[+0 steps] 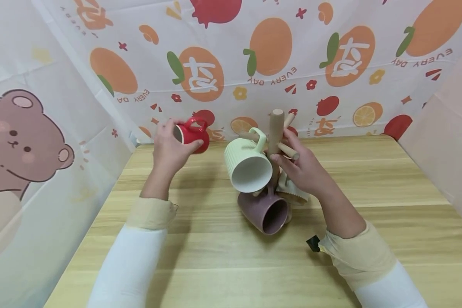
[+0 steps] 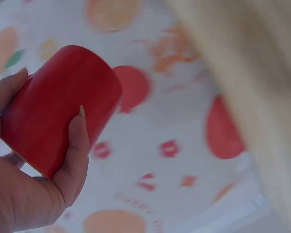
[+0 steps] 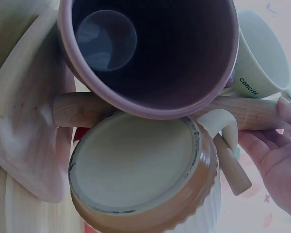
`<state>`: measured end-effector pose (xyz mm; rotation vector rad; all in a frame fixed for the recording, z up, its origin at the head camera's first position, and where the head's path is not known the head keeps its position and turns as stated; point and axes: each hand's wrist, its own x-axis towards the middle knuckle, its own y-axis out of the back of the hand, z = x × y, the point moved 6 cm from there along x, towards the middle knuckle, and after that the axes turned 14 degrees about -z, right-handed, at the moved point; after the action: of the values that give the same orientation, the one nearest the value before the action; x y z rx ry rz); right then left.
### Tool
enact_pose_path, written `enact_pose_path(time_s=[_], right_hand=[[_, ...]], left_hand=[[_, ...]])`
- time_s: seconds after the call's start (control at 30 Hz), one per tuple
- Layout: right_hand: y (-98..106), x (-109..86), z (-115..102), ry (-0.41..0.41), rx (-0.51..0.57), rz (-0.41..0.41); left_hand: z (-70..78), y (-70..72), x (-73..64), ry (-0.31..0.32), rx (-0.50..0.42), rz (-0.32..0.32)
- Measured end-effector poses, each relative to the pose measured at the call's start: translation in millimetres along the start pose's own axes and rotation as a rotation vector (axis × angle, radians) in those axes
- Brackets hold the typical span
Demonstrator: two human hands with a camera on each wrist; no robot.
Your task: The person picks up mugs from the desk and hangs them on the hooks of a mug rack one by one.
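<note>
My left hand point(image 1: 171, 145) grips a red mug point(image 1: 197, 139) around its body, lifted over the back left of the table, its handle up. In the left wrist view the fingers and thumb wrap the red mug point(image 2: 63, 109) near its rim. My right hand point(image 1: 302, 167) holds the post of a wooden mug tree point(image 1: 276, 128) just below its top pegs. From this rack hang a light green mug point(image 1: 244, 160), a purple mug point(image 1: 267, 211) lower down, and a white mug with a brown base point(image 3: 136, 165), mostly hidden in the head view.
The wooden table point(image 1: 215, 265) runs back to a white curtain point(image 1: 231, 98) with orange and fruit prints. A bear-print curtain point(image 1: 27, 137) closes off the left side. A small black piece point(image 1: 313, 243) shows beside the right sleeve.
</note>
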<state>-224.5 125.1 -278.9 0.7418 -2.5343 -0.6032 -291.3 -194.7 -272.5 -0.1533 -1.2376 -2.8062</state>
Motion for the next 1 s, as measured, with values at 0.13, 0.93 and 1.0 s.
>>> enact_pose_path(time_s=[0.13,0.93,1.0], right_hand=[[-2,0.3,-2,0.007,-0.008,0.009],[-22,10.0,-16,0.109,-0.061,0.269],[-23,10.8,-16,0.094,-0.078,0.299]], left_hand=[[20.0,26.7,-27.3,-0.061,-0.228,0.072],[61.2,42.6,-99.4,-0.398,-0.582,-0.310],[60.6,40.3,-100.1,-0.410,-0.578,-0.319]])
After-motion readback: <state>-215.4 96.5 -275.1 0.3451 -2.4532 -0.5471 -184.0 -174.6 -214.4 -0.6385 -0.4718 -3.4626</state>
